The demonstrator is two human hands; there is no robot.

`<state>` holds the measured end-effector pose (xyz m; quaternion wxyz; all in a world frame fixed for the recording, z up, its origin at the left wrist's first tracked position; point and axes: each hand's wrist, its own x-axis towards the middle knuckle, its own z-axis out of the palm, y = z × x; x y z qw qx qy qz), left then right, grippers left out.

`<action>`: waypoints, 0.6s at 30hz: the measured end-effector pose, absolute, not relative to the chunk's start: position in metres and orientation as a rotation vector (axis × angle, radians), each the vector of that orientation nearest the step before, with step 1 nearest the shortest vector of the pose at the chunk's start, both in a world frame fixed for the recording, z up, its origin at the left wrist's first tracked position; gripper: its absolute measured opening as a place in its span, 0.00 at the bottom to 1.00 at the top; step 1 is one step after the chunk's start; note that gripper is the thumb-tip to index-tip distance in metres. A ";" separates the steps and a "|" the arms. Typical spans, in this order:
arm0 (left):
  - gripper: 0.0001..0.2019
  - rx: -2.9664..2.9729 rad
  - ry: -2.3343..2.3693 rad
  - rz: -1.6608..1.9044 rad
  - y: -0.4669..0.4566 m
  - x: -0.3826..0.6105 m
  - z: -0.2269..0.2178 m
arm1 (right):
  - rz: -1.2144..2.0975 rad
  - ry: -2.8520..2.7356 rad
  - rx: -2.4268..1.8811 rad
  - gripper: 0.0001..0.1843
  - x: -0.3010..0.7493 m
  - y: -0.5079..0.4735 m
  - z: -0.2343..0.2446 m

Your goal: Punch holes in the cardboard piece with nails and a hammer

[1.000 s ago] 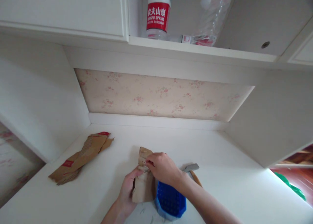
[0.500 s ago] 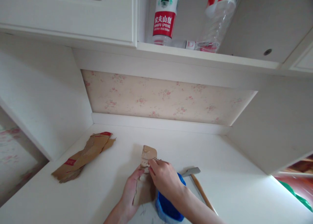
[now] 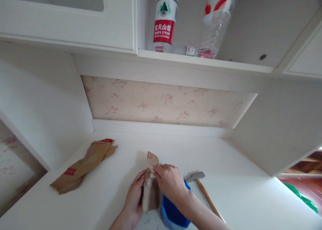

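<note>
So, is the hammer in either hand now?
No, the hammer lies on the desk; the left hand and right hand hold the cardboard piece.

Soft daylight reaches me from the right, brightening the white desktop [image 3: 238, 189]. My hands cast only faint shadows. The wide lens bends the shelf [image 3: 201, 60] lines, and corners look soft.

Head camera looks forward and down, close over the desk [image 3: 238, 196] — seemingly wide-angle.
</note>
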<state>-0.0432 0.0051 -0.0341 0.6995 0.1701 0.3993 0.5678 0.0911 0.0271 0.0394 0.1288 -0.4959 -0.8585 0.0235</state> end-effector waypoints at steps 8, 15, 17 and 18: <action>0.14 0.699 1.037 1.392 0.001 -0.043 -0.032 | 0.150 -2.431 -1.539 0.07 0.095 0.028 0.041; 0.12 0.769 1.133 1.445 0.004 -0.046 -0.032 | 0.197 -2.301 -1.515 0.15 0.091 -0.007 0.056; 0.12 0.789 1.141 1.445 0.004 -0.047 -0.032 | 0.209 -2.338 -1.502 0.18 0.088 -0.020 0.056; 0.13 0.798 1.144 1.442 0.004 -0.048 -0.033 | 0.216 -2.364 -1.489 0.21 0.087 -0.025 0.055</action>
